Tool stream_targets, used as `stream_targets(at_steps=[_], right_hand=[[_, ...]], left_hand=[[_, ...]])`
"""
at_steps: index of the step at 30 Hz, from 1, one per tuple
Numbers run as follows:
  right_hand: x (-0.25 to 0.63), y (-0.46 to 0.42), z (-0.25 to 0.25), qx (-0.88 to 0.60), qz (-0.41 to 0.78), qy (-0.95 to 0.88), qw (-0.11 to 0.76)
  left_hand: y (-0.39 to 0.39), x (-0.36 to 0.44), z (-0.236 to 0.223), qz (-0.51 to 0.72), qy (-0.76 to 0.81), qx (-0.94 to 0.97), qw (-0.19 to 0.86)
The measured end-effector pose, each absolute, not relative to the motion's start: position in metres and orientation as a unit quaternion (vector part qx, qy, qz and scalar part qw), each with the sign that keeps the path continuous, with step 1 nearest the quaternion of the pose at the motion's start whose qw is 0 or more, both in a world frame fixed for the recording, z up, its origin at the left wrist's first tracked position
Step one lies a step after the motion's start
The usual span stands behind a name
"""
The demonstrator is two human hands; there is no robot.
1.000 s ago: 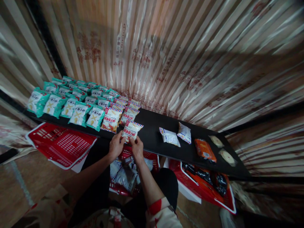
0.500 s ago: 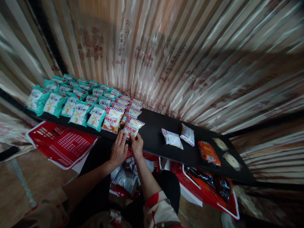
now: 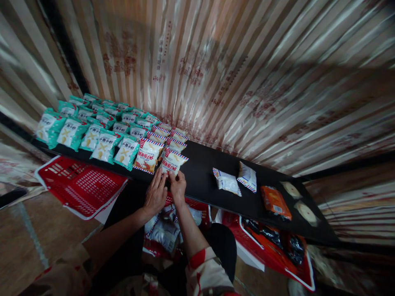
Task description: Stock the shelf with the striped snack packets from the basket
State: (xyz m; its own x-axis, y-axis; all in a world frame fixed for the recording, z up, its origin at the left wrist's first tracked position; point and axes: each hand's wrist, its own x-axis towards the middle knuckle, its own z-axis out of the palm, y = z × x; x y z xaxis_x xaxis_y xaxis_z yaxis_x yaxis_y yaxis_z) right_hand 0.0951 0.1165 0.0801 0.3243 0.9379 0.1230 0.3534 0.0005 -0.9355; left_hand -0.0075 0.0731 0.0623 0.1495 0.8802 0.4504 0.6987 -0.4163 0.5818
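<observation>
Both my hands are at the lower edge of a white snack bag (image 3: 171, 160) with red lettering and a striped top edge, which stands propped up at the front of a black shelf. My left hand (image 3: 156, 194) touches its lower left corner with fingers stretched out. Curled in, the fingers and thumb of my right hand (image 3: 178, 187) press on its lower right corner. Just left of it leans a matching striped bag (image 3: 147, 155), and more of that kind stand in rows behind. Rows of green snack bags (image 3: 105, 146) fill the shelf's left part.
On the black shelf (image 3: 197, 164) to the right lie two white bags (image 3: 227, 181), an orange pack (image 3: 275, 201) and two pale round packs (image 3: 306, 213). Below are red baskets (image 3: 80, 187), one holding white bags (image 3: 165, 234), another dark and orange packs (image 3: 277, 242). A striped curtain hangs behind.
The view has shifted slightly, so the shelf and its goods sit a little differently in the picture. My hands stay at the same snack bag, with barely any movement.
</observation>
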Motion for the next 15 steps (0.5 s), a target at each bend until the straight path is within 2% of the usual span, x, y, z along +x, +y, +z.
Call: stream_targets(at_steps=[9, 15], right_hand=[[0.0905, 0.1214, 0.0806, -0.664, 0.248, -0.542, 0.451], [0.0928, 0.1211, 0.0832, -0.645, 0.256, -0.532, 0.486]], left_hand=[[0.0765, -0.0068, 0.0623, 0.400, 0.537, 0.734, 0.111], [0.0764, -0.0041, 0.0633, 0.402, 0.535, 0.736, 0.103]])
